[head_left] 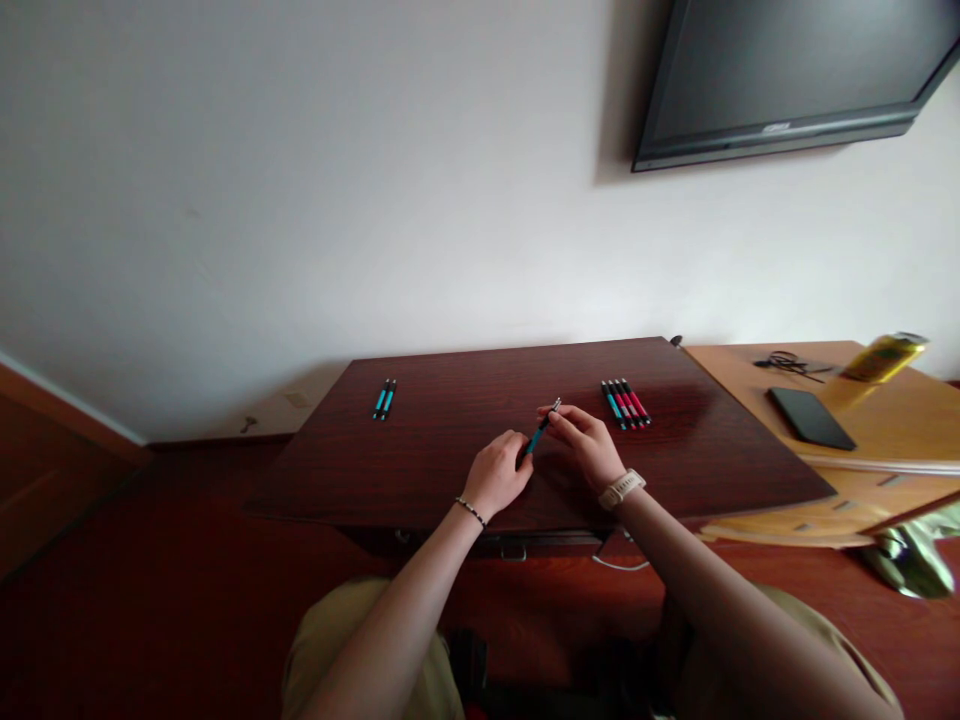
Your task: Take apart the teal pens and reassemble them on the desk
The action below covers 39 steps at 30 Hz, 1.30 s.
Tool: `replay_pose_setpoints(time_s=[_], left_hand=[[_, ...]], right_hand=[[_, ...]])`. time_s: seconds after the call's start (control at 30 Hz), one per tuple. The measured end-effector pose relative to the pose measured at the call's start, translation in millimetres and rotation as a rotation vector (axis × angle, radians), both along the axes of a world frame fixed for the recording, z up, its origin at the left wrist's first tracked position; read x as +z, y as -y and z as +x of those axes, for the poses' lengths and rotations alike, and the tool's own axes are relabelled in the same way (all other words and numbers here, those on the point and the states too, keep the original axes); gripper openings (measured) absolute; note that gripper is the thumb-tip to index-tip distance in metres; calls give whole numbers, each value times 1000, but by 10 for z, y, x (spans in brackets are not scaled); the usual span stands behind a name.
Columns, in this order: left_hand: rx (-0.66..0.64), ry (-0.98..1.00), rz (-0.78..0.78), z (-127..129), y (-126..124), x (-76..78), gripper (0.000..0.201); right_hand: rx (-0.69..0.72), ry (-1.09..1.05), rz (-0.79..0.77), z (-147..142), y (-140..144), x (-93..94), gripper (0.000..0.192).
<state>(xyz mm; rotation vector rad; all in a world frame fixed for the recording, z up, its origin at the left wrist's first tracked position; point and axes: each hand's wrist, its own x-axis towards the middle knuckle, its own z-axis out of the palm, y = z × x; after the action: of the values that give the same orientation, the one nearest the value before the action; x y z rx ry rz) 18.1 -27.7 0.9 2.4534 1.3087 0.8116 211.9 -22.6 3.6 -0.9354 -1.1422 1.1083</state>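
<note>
Both hands closed on one teal pen [538,431], held just above the middle of the dark wooden worktop [450,470]: left hand [497,475] wrapped round the lower barrel, right hand [585,444] pinching the upper end between fingertips. Pen tilted, tip end up toward the right. Beaded bracelet [471,511] on the left wrist, pale watch [622,489] on the right. Two teal pens [384,399] lying side by side far left, well apart. Row of teal and red pens [625,403] just beyond the right hand. Nothing between hands and either group. Off to the right, on a lighter desk [885,420]: dark phone [811,417], yellow can [883,357], scissors [789,363]. Television [787,70] on the wall above.
</note>
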Motion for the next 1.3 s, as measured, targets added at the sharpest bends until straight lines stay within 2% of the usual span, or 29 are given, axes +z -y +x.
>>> replay_pose_setpoints(time_s=[0.23,0.43,0.83,1.0,1.13,1.3], left_hand=[[15,64,-5,-20,-28,-15,8],[34,122,6,-50,-55,-28,12],[126,59,42,-61,-70,-16,17],[203,-65,76,-144,-95,-34,12],[262,-120,78,-223,-120,-40,7],[347,-204,65,-284,-138,-13,6]], right_hand=[[105,33,-23,-45,2,-73,36],[101,56,-22,-53,-17,-98,37],[158,86,-53,-4,6,-74,38],[71,170,-95,84,-17,-140,42],[31,137,-126,157,-36,-201,42],[-10,186,-126,233,-22,-201,44]])
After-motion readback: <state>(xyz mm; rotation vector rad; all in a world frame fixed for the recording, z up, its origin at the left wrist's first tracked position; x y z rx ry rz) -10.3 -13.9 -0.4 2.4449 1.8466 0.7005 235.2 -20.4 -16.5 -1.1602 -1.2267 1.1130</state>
